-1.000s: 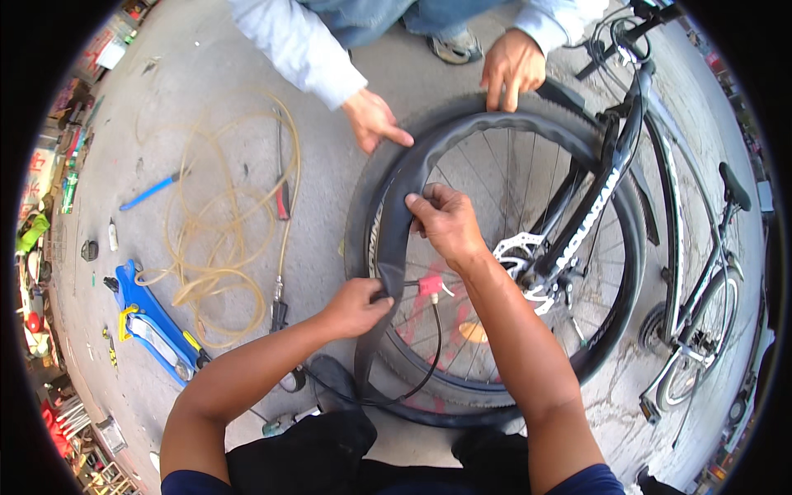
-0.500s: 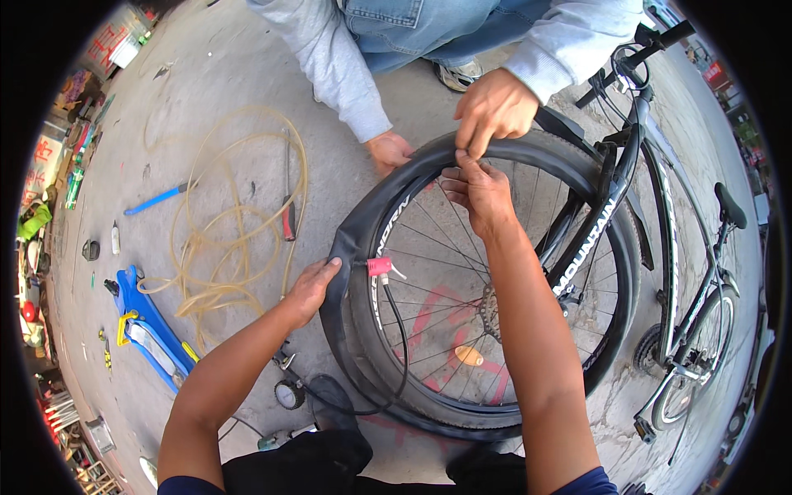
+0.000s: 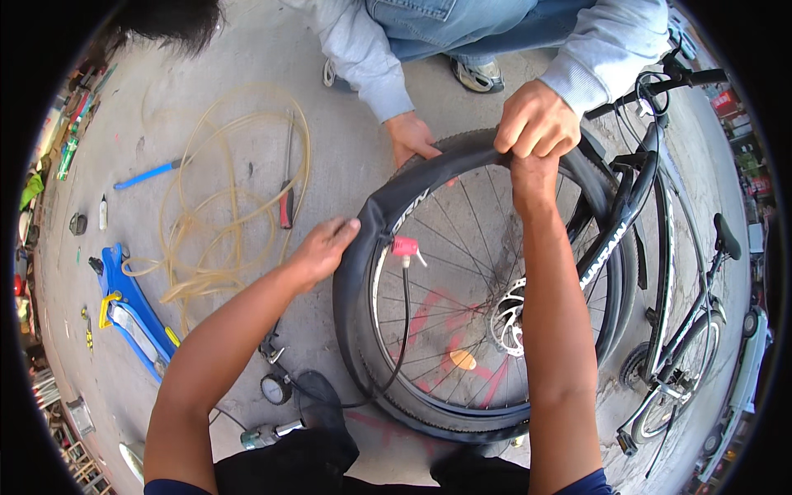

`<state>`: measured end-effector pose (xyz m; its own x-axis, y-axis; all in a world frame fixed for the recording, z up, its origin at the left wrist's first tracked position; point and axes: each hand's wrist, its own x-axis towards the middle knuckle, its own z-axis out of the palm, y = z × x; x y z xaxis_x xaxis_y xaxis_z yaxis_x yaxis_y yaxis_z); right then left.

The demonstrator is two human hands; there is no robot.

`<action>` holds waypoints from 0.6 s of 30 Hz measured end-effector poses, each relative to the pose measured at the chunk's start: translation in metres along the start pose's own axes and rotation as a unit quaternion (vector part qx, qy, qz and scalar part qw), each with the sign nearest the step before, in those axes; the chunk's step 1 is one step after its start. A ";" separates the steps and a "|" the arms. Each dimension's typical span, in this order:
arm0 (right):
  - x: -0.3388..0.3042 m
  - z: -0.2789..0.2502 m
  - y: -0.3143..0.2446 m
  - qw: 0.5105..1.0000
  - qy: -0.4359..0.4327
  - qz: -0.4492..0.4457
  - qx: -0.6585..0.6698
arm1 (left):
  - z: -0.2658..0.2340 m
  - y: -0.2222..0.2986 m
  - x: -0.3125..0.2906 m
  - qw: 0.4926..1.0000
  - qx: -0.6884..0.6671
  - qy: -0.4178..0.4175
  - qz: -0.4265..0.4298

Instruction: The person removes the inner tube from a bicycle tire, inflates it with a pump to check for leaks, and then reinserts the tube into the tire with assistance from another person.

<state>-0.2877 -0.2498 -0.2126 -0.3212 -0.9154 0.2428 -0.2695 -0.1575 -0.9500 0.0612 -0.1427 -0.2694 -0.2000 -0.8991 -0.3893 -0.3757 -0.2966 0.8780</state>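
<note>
A black inner tube (image 3: 412,181) lies around the bicycle's front wheel (image 3: 483,297), overlapping tyre and rim. My left hand (image 3: 324,247) grips the loose tube at the wheel's left side, thumb on top. At the wheel's top, my right hand (image 3: 535,180) is closed at the tube, its fingertips largely hidden beneath a co-worker's fist (image 3: 538,120). The co-worker's other hand (image 3: 410,136) reaches to the tyre's far edge. A pink pump head (image 3: 404,246) with a white lever sits by the tube, beside my left hand. Its black hose (image 3: 403,330) loops down past the tyre.
Left of the wheel lie coiled clear hose (image 3: 198,264), a red-handled screwdriver (image 3: 286,206), a blue-handled tool (image 3: 147,176) and a blue floor jack (image 3: 136,309). Near my shoe (image 3: 323,396) are a round gauge (image 3: 275,389) and a power tool (image 3: 266,436). The bicycle frame (image 3: 619,227) extends right.
My right hand and the co-worker's fist have moved right along the tube's top. My left hand has shifted slightly up and right. The co-worker's head has entered at upper left.
</note>
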 end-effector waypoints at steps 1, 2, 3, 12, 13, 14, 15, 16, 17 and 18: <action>-0.001 -0.006 -0.005 0.996 -0.046 0.055 0.045 | 0.000 0.003 0.005 1.000 0.003 -0.002 -0.009; -0.004 -0.010 -0.011 0.988 -0.045 0.089 0.119 | 0.000 0.006 0.008 0.999 0.034 -0.009 0.007; -0.006 -0.015 -0.018 0.972 -0.077 0.131 0.180 | 0.000 0.007 0.011 0.998 0.056 -0.017 0.022; -0.018 0.008 -0.046 0.948 -0.116 0.133 0.264 | -0.007 -0.022 0.019 0.992 0.047 0.119 0.015; -0.019 0.016 -0.046 0.947 -0.115 0.120 0.274 | -0.009 -0.027 0.020 0.993 0.015 0.117 0.014; -0.022 0.022 -0.046 0.940 -0.141 0.129 0.283 | -0.012 -0.031 0.020 0.993 0.012 0.116 -0.009; -0.026 0.028 -0.047 0.933 -0.153 0.150 0.289 | -0.017 -0.035 0.017 0.990 -0.028 0.134 -0.019; -0.033 0.030 -0.048 0.927 -0.210 0.136 0.280 | -0.021 -0.038 0.013 0.986 -0.064 0.149 -0.035; -0.038 0.032 -0.049 0.928 -0.237 0.126 0.257 | -0.024 -0.041 0.008 0.980 -0.100 0.163 -0.051; -0.046 0.035 -0.050 0.933 -0.230 0.099 0.260 | -0.030 -0.043 0.001 0.983 -0.104 0.131 -0.072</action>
<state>-0.2269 -0.2125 -0.1829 0.1375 -0.9889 0.0566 0.2690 -0.0177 -0.9630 0.1046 -0.1403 -0.2992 0.0929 -0.8869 -0.4526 -0.1843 -0.4620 0.8675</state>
